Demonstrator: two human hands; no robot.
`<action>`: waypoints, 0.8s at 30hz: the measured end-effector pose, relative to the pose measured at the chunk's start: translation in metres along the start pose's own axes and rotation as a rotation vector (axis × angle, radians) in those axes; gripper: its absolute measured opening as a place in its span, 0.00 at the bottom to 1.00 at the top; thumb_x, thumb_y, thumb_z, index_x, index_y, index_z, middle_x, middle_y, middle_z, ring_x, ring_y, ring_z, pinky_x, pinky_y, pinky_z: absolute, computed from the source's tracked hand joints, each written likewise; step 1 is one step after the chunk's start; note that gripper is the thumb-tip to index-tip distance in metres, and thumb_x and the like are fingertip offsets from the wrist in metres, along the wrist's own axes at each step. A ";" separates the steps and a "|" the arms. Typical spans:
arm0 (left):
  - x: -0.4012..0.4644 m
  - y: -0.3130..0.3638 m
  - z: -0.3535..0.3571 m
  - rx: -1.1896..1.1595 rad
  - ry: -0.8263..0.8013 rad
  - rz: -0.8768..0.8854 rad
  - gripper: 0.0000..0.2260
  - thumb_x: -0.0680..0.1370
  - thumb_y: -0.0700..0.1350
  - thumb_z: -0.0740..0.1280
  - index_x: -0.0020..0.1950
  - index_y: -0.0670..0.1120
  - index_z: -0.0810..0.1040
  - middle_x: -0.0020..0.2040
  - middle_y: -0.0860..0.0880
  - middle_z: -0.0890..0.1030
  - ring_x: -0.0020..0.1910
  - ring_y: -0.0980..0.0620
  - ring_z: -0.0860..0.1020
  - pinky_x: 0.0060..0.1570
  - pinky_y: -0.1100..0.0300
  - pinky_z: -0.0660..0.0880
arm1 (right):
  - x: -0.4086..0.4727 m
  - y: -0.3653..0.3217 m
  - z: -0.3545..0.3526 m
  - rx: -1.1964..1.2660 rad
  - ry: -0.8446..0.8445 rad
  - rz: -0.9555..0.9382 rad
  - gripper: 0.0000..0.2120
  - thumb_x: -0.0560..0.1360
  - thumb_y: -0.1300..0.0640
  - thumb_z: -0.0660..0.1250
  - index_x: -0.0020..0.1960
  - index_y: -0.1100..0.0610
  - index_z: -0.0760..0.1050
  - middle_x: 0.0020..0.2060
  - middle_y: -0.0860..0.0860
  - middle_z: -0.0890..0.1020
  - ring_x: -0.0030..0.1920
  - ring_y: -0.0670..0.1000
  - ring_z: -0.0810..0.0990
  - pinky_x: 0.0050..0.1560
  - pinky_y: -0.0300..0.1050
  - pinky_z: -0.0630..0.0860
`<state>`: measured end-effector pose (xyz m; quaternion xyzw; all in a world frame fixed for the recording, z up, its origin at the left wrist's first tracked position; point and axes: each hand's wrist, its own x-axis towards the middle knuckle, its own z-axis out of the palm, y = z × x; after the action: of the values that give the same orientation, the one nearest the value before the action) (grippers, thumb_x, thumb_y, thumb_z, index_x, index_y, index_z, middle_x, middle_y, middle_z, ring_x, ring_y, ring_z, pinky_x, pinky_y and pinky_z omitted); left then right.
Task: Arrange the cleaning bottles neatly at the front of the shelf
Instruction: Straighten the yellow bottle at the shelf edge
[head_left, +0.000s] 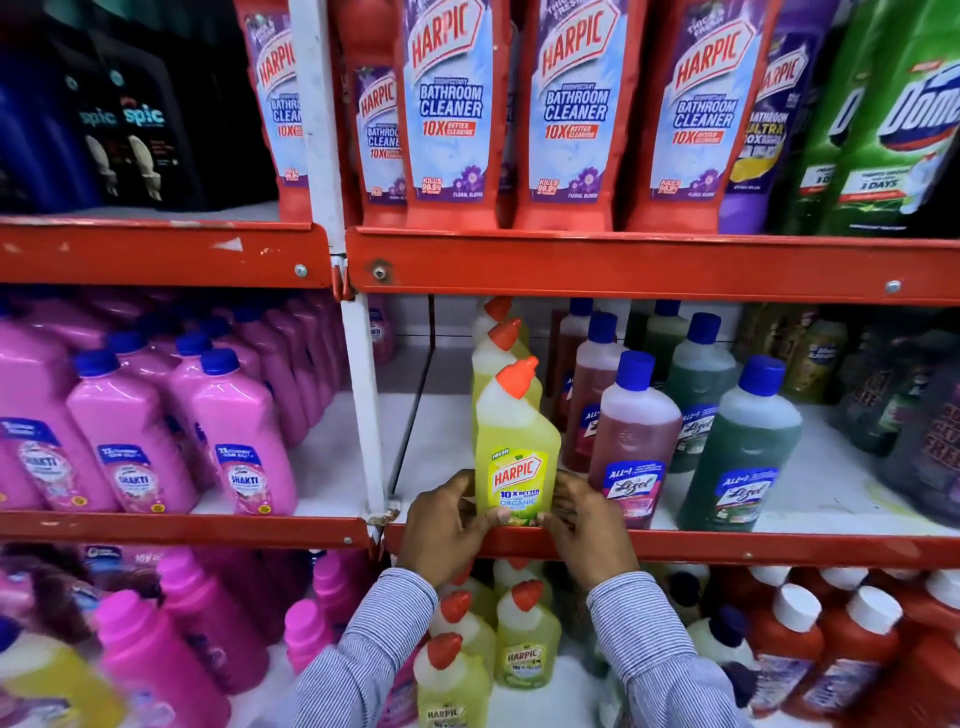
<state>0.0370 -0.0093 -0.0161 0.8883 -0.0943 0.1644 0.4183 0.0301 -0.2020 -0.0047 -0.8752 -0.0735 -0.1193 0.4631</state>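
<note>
Head view: far-right dark bottles (914, 405) blur, labels unreadable, and the top row is cut off. Red-edged shelf (727, 545), white board, store aisle. Yellow Harpic bottle (517, 447) stands upright at the front edge, dead centre. Left hand (447, 525) at its nine o'clock, right hand (587, 525) at three, fingers wrapped, both pressing the base.

Red-edged middle shelf (727, 545) with white deck, frame centre. Standing on it: yellow Harpic bottles (514, 457) in a front-to-back file at centre, red and green Lizol bottles (737, 457) toward the right.
</note>
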 end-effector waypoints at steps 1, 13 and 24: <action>0.000 -0.002 0.000 0.007 0.001 -0.001 0.28 0.68 0.69 0.68 0.61 0.54 0.80 0.50 0.53 0.89 0.45 0.56 0.85 0.49 0.57 0.81 | 0.001 0.002 0.001 -0.015 0.003 0.005 0.24 0.71 0.64 0.72 0.66 0.53 0.74 0.56 0.51 0.86 0.55 0.46 0.84 0.61 0.51 0.80; -0.004 -0.007 0.001 0.042 0.025 0.025 0.28 0.70 0.69 0.68 0.63 0.53 0.79 0.50 0.52 0.89 0.46 0.54 0.86 0.50 0.53 0.83 | -0.007 -0.003 -0.002 0.041 -0.004 0.032 0.24 0.71 0.62 0.74 0.66 0.52 0.76 0.54 0.48 0.86 0.53 0.44 0.84 0.59 0.49 0.81; -0.055 0.059 0.034 -0.201 0.371 0.238 0.05 0.74 0.48 0.73 0.41 0.48 0.82 0.41 0.52 0.82 0.43 0.58 0.81 0.45 0.59 0.78 | -0.043 0.036 -0.062 0.079 0.633 0.044 0.14 0.67 0.66 0.71 0.48 0.52 0.77 0.43 0.52 0.84 0.42 0.54 0.83 0.48 0.55 0.82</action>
<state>-0.0246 -0.0713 -0.0153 0.7795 -0.1358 0.3627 0.4924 -0.0111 -0.2744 -0.0113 -0.7772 0.0886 -0.3729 0.4991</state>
